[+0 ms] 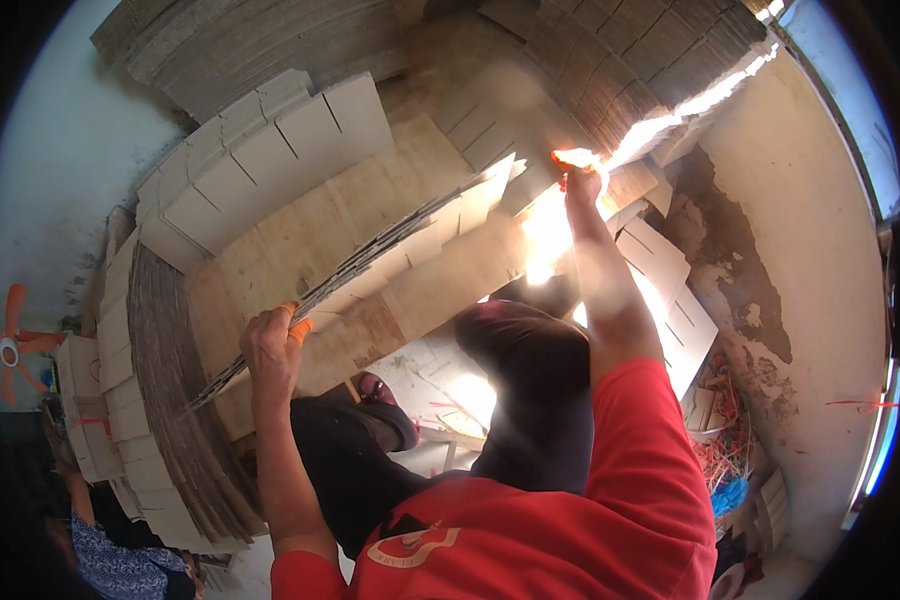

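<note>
My left hand [273,345] is closed round the lower left part of a thin stack of slotted cardboard dividers [410,250], with orange covers on its fingertips. The stack stands on edge, slanting up to the right across a wooden board [370,195]. My right hand [582,180] is past the far right end of that stack, in strong sunlight. Orange shows on its fingers too, but glare washes out their shape and anything between them.
Slotted white cardboard [280,150] stands in rows behind the board. Tall grey cardboard piles [180,390] rise at left and far right. An orange fan [10,350] and a person in a patterned top [120,560] are at far left. Red strapping scraps [725,445] lie at right.
</note>
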Available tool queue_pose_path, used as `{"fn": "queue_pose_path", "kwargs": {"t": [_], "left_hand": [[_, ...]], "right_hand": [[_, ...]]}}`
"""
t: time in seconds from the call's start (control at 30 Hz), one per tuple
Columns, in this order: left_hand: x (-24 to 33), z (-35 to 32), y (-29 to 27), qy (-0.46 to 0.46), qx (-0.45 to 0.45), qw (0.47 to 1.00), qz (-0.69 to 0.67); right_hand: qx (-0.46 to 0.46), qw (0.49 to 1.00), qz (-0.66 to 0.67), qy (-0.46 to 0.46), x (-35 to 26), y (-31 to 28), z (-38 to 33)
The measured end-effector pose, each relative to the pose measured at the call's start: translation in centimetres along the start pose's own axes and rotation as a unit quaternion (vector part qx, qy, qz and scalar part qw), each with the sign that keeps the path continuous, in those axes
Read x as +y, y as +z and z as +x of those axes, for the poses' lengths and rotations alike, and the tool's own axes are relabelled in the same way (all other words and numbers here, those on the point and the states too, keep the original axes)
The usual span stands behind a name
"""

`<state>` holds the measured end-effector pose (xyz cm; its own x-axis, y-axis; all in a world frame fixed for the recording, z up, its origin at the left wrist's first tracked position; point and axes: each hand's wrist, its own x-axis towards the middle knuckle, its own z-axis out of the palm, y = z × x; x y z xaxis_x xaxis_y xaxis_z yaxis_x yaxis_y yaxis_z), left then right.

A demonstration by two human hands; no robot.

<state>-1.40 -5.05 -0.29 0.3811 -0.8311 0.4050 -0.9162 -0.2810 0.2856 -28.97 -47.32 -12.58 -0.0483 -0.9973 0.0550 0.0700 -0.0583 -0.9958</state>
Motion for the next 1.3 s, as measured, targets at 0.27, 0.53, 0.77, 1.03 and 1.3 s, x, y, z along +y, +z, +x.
{"fn": "queue_pose_path", "kwargs": {"t": [0.27,0.53,0.77,1.03,1.3], "left_hand": [[0.8,-1.8,-1.7,-0.057,0.091,0.994,-0.005],[5.6,-3.0,-10.2,-0.110,0.205,0.972,0.013],[5.6,-4.2,-17.9,-0.070,0.254,0.952,0.155],[3.1,-5.5,-26.3,-0.207,0.388,0.839,0.321],[-5.6,-1.1,-30.6,-0.137,0.218,0.790,0.557]], "right_hand": [[0.192,0.878,-0.385,-0.211,-6.9,-1.8,-3.5],[0.086,0.978,-0.187,-0.023,-4.8,-3.4,-1.0],[0.080,0.969,-0.233,0.001,-4.3,-7.2,-1.5],[0.114,0.959,-0.258,-0.038,-6.7,-8.3,-2.8],[0.080,0.925,-0.344,-0.139,-5.8,-9.6,-2.0]]}}
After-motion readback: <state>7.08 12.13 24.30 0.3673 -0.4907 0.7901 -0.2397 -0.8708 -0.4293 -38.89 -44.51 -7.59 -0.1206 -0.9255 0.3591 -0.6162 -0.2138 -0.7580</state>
